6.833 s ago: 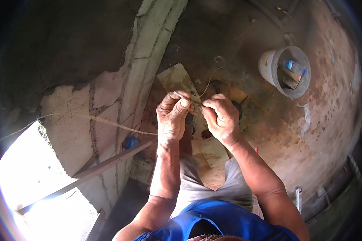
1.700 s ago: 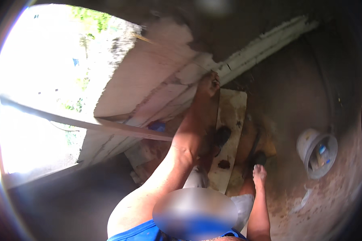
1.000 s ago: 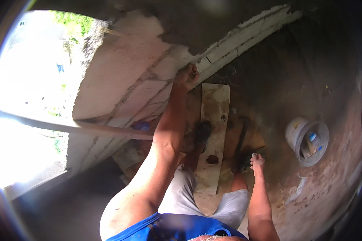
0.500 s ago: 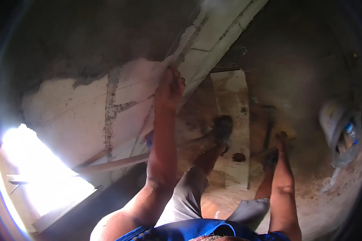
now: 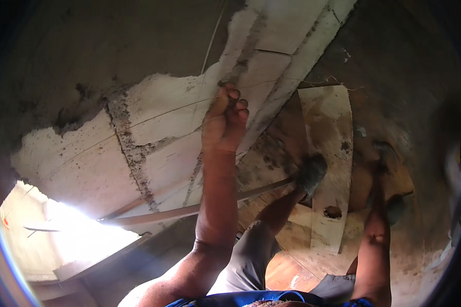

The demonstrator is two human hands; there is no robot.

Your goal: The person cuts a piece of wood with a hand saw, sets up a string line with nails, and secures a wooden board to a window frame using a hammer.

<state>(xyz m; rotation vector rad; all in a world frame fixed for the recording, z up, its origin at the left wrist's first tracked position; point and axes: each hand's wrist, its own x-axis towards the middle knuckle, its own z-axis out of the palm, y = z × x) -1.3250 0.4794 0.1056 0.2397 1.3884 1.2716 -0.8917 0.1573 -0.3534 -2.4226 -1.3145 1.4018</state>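
My left hand (image 5: 225, 117) is raised against the pale, patchy wall (image 5: 164, 120), its fingers curled in. A thin string (image 5: 153, 119) crosses the wall and passes at those fingers; what they pinch is too small to make out. Lower on the right, my right hand (image 5: 378, 176) reaches down toward the floor in shadow. It overlaps the handle of a dark tool that looks like a hammer (image 5: 386, 148), with the head beyond the hand. Its fingers blend into the dark, so their grip does not show.
A long pale board (image 5: 327, 128) with a dark hole lies beside my shoe (image 5: 312, 171). A thin wooden strip (image 5: 159, 217) slants from the bright opening (image 5: 92, 235) behind my left forearm toward the shoe. Dark, rough plaster (image 5: 112, 46) covers the upper wall.
The view has swung, so the board and shoe sit farther right. My right hand has moved onto the dark tool's handle. The bucket at the right has mostly left the picture.
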